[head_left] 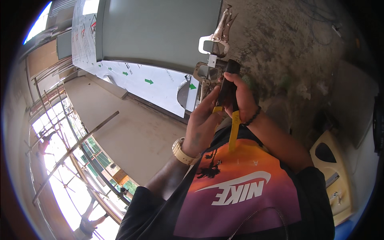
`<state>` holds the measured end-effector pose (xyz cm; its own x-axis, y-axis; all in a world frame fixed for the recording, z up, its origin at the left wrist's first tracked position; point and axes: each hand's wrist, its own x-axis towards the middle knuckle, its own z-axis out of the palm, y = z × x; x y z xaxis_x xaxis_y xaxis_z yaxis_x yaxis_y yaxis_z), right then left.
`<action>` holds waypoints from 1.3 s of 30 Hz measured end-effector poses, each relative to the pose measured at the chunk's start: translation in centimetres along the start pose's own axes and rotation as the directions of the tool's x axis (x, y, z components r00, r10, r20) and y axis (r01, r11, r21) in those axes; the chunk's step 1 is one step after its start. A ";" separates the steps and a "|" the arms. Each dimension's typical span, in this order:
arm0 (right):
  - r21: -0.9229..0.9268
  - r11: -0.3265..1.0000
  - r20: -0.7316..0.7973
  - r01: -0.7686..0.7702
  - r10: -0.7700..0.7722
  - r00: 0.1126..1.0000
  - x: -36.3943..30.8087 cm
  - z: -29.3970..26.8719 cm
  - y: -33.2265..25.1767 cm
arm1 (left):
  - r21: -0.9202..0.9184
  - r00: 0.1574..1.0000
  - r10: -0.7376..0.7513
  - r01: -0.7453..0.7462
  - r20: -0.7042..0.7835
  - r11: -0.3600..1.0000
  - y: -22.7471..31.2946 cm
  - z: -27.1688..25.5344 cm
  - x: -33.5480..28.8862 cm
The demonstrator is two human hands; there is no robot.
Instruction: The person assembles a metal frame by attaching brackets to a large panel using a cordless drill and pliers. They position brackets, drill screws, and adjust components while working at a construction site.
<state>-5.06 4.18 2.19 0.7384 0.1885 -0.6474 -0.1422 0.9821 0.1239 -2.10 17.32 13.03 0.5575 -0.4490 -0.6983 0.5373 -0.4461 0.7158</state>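
Note:
Both my hands are closed around a two-handled hand tool (pixel 235 127) with long black and yellow handles; its exact kind is unclear. My right hand (pixel 245 96) wraps the upper black part, thumb lying along it. Lower on the tool, my left hand (pixel 202 126) grips from the left side. Just beyond my fingers, a locking C-clamp (pixel 199 70) sits at the edge of a large grey-green panel (pixel 160 30). Farther along that edge is another locking C-clamp (pixel 221 36). Between the clamps shows a small white piece (pixel 212 61). The tool's working end is hard to make out.
White protective film (pixel 136 80) with green arrows covers the panel's side, with a dark round cut-out near its end. A pale board (pixel 132 128) lies left of me, before barred windows (pixel 60 160). Stained concrete floor (pixel 272 36) and a cream plastic object (pixel 332 172) are to the right.

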 end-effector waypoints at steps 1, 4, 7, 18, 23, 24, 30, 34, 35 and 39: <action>-0.002 1.000 0.001 0.006 -0.006 1.000 0.0 0.1 0.3 | -0.061 0.999 0.044 -0.046 -0.026 0.997 -0.1 0.3 0.0; -0.012 1.000 -0.024 0.021 -0.022 0.999 0.1 0.5 0.8 | -0.013 0.998 0.056 -0.057 -0.024 0.998 -0.6 -0.2 0.2; -0.062 0.998 -0.125 0.018 -0.026 0.992 0.2 1.1 0.9 | 0.007 0.994 0.105 -0.105 0.011 0.994 -1.9 -1.0 0.6; -0.294 0.955 -0.249 -0.025 -0.051 0.967 0.9 0.1 1.3 | 0.152 0.994 0.096 -0.104 0.056 0.983 -0.7 -0.9 0.7; -0.570 0.820 -0.260 0.055 -0.243 0.934 -3.7 1.4 1.9 | 0.118 0.991 0.130 -0.126 -0.035 0.985 -2.5 -1.2 0.6; -0.663 0.747 -0.247 0.038 -0.266 0.932 -4.5 1.1 1.6 | 0.169 0.988 0.152 -0.143 -0.039 0.975 -2.5 -1.5 0.5; -0.693 0.715 -0.073 -0.094 0.059 0.996 -6.5 -4.0 -6.2 | 0.285 0.987 0.159 -0.153 0.004 0.946 0.5 -3.4 -0.6; -0.662 0.744 -0.003 -0.087 0.114 0.994 -5.7 -3.9 -6.8 | 0.322 0.989 0.144 -0.149 0.037 0.935 0.8 -3.7 -0.5; -0.551 0.830 0.044 -0.082 0.126 0.991 -5.4 -4.8 -6.1 | 0.334 0.989 0.141 -0.145 0.038 0.931 0.7 -3.5 -0.5; -0.133 0.989 0.049 -0.061 0.068 0.996 -3.3 -2.9 0.2 | 0.200 0.990 0.142 -0.142 0.014 0.970 -0.7 -3.5 -0.1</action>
<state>-9.44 3.76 2.15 0.7582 0.2549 -0.6001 -0.2733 0.9599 0.0624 -0.30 20.40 12.57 0.6190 -0.5188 -0.5896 0.3155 -0.5232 0.7916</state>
